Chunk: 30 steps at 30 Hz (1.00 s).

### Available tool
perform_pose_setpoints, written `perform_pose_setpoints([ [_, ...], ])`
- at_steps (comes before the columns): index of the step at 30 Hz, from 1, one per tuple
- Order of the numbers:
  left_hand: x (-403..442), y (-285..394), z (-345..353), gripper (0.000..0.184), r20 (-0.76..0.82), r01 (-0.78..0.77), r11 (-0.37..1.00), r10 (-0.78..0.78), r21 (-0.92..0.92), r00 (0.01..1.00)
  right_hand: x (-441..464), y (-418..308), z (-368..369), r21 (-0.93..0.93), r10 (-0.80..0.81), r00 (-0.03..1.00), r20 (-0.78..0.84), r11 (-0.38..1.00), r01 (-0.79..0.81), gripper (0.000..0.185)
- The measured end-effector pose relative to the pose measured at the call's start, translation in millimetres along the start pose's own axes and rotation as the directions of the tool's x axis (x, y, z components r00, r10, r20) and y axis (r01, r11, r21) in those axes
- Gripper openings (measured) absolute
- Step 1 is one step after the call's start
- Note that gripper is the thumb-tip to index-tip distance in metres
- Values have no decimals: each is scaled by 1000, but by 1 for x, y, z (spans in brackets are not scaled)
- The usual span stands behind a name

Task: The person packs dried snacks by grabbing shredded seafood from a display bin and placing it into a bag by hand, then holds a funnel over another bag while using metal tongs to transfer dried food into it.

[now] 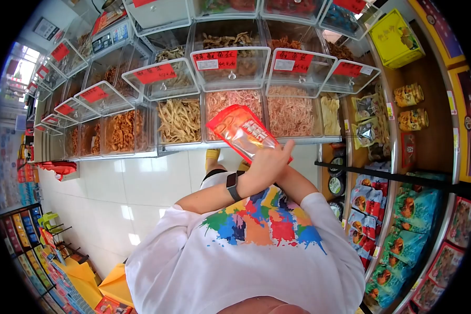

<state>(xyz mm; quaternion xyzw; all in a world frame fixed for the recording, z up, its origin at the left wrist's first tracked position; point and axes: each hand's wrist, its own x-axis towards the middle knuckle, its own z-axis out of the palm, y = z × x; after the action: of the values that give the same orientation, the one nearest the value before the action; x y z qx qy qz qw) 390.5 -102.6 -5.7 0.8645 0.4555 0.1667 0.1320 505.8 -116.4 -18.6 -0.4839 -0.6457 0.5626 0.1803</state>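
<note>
Red pouch (257,140), with a clear window along its front, is held at a tilt in front of the person's chest, its lower end at the left hand (268,163) and its upper end reaching away toward the left and forward. The left hand is closed over that lower end, grasping it, so most of the pouch sticks out beyond the knuckles. A dark watch (233,186) sits on the left wrist. The right forearm (298,184) crosses in beneath the left hand; the right hand is hidden there, so I cannot tell whether it grips anything.

Seen from above, the pouch overlaps the front of a bin of pink shreds (233,98). More pink shreds (292,115) fill the bin to the right, and pale strips (179,120) the one to the left. Clear flaps with red labels (154,74) stand above these bins. The tiled floor (104,183) shows below and to the left.
</note>
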Motion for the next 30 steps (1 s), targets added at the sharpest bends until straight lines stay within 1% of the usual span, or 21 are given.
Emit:
perform_pose_setpoints([
  [2,-3,6,0,37,0,-17,999,17,35,1000,3,1,4,23,1,1000,3,1000,-1,25],
  [4,-5,12,3,38,24,-18,997,20,-69,1000,14,2,10,41,-15,1000,15,999,15,25],
  [8,-5,1,3,41,24,30,992,-27,-126,999,54,2,34,67,-76,996,54,995,73,26],
  [10,1,-17,-8,55,446,93,987,-23,-134,895,73,7,49,72,-90,992,89,994,84,26],
  [11,4,-40,-6,55,446,100,985,-29,-138,895,79,12,53,62,-79,990,119,995,72,26],
  [12,7,-73,3,67,270,-112,913,231,-392,935,85,16,61,53,-60,986,155,997,52,27],
  [13,3,-101,12,80,36,-337,745,434,-575,900,87,21,67,51,-42,980,195,998,32,27],
  [14,-6,-117,20,91,36,-363,741,461,-565,887,84,26,69,42,-17,971,238,999,7,27],
  [15,-11,-125,25,91,36,-355,740,454,-571,890,79,31,74,30,9,958,286,999,-19,27],
  [16,-19,-133,29,91,387,-62,732,428,-679,817,75,37,79,14,34,943,332,999,-41,27],
  [17,-25,-138,33,90,672,244,707,422,-664,609,73,41,79,-2,60,926,372,998,-64,27],
  [18,-31,-141,35,80,665,268,695,393,-667,635,69,45,79,-20,87,906,414,996,-86,27],
  [19,-36,-149,36,80,666,274,690,394,-669,634,69,48,79,-37,111,886,451,994,-106,28],
  [22,-48,-171,28,63,458,183,644,290,-743,841,79,58,58,-113,191,816,546,982,-154,28],
  [23,-59,-182,35,63,458,188,639,288,-746,841,89,61,49,-135,210,799,563,978,-161,28],
  [24,-69,-193,50,63,388,190,618,202,-763,899,100,63,36,-159,233,780,581,972,-172,28],
  [25,-72,-201,52,64,314,189,598,111,-779,943,110,65,20,-114,187,812,553,982,-148,28],
  [27,-89,-216,57,62,347,264,577,36,-773,937,134,80,-5,169,-62,924,377,986,-3,31],
  [28,-99,-222,65,61,381,372,567,-110,-735,918,154,102,-12,468,16,961,278,871,-150,35],
  [29,-110,-229,73,61,412,483,540,-255,-689,875,178,124,-13,728,127,970,207,642,-240,39],
  [30,-116,-234,81,61,416,486,535,-256,-691,873,210,129,-21,398,171,981,88,897,-192,44],
])
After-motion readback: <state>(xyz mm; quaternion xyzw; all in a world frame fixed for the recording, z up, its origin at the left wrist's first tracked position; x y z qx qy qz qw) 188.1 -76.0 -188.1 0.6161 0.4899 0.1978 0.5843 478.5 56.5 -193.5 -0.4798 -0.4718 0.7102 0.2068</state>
